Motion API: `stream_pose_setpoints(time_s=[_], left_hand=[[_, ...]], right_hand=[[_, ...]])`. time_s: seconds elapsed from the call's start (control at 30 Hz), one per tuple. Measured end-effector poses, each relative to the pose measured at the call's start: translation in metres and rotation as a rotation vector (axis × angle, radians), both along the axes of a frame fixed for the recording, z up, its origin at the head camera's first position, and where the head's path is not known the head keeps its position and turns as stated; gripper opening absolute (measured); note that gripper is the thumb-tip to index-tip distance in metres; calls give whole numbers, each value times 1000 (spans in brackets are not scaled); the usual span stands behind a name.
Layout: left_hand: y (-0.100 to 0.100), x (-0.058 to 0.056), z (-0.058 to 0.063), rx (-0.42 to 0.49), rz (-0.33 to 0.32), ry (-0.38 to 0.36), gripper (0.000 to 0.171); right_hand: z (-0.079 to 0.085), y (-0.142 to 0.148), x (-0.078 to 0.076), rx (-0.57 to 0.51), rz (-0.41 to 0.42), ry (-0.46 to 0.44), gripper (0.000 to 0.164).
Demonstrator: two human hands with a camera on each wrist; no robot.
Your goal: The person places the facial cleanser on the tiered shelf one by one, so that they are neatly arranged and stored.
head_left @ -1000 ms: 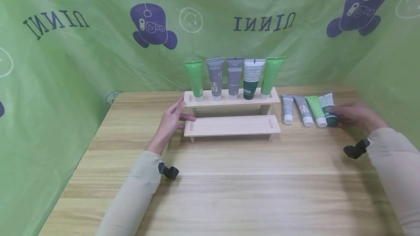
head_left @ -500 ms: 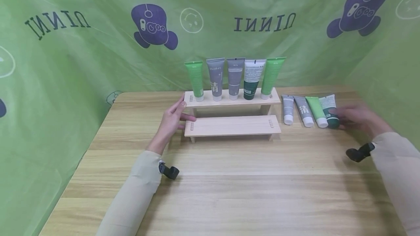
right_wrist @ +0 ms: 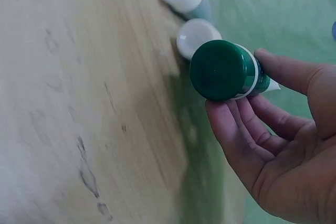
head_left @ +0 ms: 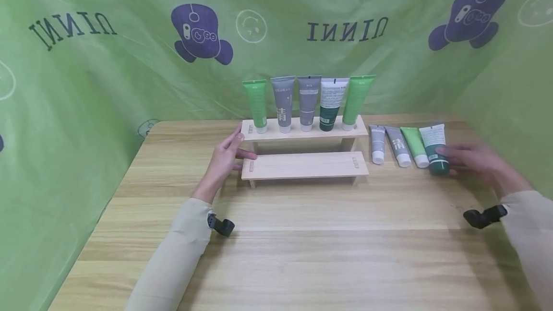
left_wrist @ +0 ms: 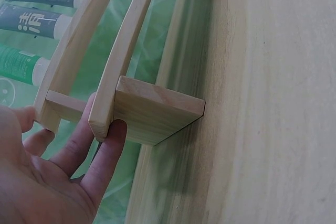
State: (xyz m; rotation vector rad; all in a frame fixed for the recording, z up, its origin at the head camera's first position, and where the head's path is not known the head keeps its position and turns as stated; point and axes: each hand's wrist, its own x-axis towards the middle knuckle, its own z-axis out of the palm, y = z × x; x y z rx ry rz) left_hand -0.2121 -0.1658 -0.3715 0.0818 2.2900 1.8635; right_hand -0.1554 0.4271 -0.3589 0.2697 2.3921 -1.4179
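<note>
Your right hand (head_left: 475, 161) pinches the white-and-dark-green plastic tube (head_left: 433, 144) right of the pale wooden two-tier rack (head_left: 305, 166), whose left end your left hand (head_left: 222, 160) holds; lift evenly, clear of the light-green plastic tube (head_left: 415, 144).

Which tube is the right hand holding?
The right hand holds the white-and-green tube right of the shelf. Its cap is dark green; the three tubes lying beside it have white caps.
</note>
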Motion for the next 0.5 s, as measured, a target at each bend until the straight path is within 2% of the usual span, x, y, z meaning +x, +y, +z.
stream_pose_setpoints(time_s=[0.1,0.23,0.4,0.5], left_hand=[[-1,0,0,-1,-2,8,53],[-1,0,0,0,-2,4,51],[0,0,0,10,-3,-5,50],[0,-1,0,7,-1,-2,51]], right_hand=[[4,-9,5,-16,-10,18,73],[10,-23,12,20,-6,58,75],[17,-43,21,134,19,125,75],[20,-58,24,91,13,149,72]])
